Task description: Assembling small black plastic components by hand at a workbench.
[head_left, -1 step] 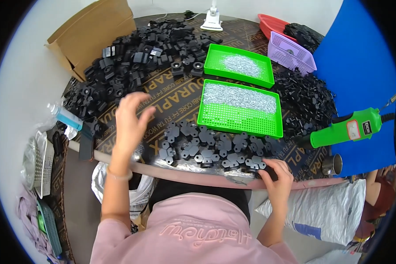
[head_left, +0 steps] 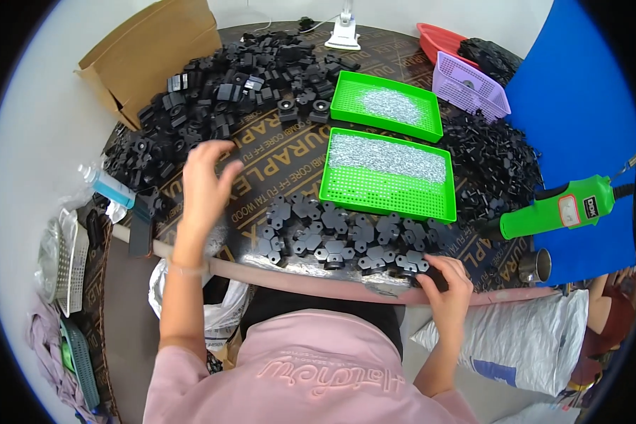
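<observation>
My left hand [head_left: 206,180] hovers over the left part of the table, fingers curved and thumb apart, with nothing between them. Beyond it lies a big heap of black plastic parts [head_left: 191,116]. At the front edge, my right hand [head_left: 451,283] has thumb and fingertips around the right end of a black plastic part [head_left: 410,263] with a flat, holed top plate. That piece is the rightmost of the front row in a cluster of several similar parts [head_left: 307,239]. Behind the cluster, a green perforated tray [head_left: 374,200] holds small silvery pieces.
Farther back is a second green tray [head_left: 431,131] with silvery pieces. On the right are a heap of small black pieces [head_left: 498,155], a purple basket [head_left: 473,88], a green power tool [head_left: 558,210] and a metal cup [head_left: 535,266]. A cardboard box [head_left: 148,56] and blue-liquid bottle [head_left: 107,187] stand left.
My left hand has shifted slightly left and toward me. My right hand stays at the same black part. The whole view has moved very slightly.
</observation>
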A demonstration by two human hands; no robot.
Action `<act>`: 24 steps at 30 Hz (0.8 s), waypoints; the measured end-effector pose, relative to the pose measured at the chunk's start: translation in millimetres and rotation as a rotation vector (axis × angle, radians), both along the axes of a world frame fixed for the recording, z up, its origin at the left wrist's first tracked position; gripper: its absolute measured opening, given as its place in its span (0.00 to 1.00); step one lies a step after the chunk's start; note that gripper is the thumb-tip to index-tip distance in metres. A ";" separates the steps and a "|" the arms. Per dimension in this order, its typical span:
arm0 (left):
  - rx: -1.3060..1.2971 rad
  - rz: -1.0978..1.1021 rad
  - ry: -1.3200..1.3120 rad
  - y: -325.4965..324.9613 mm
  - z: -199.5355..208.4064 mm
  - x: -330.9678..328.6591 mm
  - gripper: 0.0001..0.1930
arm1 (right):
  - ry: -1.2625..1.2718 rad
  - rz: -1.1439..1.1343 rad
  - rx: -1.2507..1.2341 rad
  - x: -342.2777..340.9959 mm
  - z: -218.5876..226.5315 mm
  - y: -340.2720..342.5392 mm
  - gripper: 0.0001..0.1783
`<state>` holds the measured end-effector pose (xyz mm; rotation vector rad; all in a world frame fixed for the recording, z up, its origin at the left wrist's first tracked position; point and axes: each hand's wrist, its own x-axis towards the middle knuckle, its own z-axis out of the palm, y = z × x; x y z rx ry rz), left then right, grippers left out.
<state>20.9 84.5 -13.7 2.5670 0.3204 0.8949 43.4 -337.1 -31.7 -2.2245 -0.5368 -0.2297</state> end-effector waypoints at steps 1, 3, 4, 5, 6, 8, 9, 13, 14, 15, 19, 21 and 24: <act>0.081 0.069 0.039 22.7 -6.7 9.9 0.17 | 0.005 -0.009 -0.001 -1.3 1.0 -1.0 0.19; 0.367 0.193 0.071 46.7 -8.7 32.9 0.25 | 0.012 -0.043 0.003 -2.9 1.2 -7.8 0.20; 0.467 0.280 0.135 53.9 -10.2 41.1 0.29 | -0.007 -0.041 0.009 -2.6 1.0 -11.9 0.19; 0.556 0.322 0.223 57.6 -11.9 48.2 0.29 | -0.022 -0.059 0.011 -3.3 0.8 -18.2 0.18; 0.568 0.273 0.257 66.3 -17.2 51.7 0.27 | -0.008 -0.096 0.029 -2.6 2.9 -22.0 0.16; 0.598 0.259 0.287 54.7 -11.3 52.6 0.25 | -0.066 -0.187 0.023 3.1 2.7 -36.2 0.12; 0.586 0.262 0.322 51.9 -8.1 51.3 0.25 | -0.085 -0.258 -0.014 6.7 3.0 -44.2 0.11; 0.448 0.130 0.271 42.2 -9.0 44.7 0.23 | -0.132 -0.525 -0.042 23.6 4.6 -80.0 0.06; 0.376 0.108 0.218 38.7 -12.1 44.0 0.24 | -0.130 -0.552 -0.049 28.9 1.6 -89.4 0.05; 0.303 0.091 0.166 36.7 -14.6 42.9 0.24 | -0.130 -0.580 -0.069 33.6 0.6 -95.6 0.05; -0.078 -0.048 0.034 18.7 -4.8 27.0 0.20 | -0.136 -0.632 -0.268 60.7 -10.5 -109.8 0.11; -0.413 -0.208 -0.061 -14.8 10.2 15.1 0.19 | -0.176 -0.629 -0.357 73.5 -14.0 -103.7 0.12; -0.681 -0.296 -0.013 -48.6 24.1 -9.7 0.20 | -0.160 -0.622 -0.397 83.4 -20.2 -94.1 0.14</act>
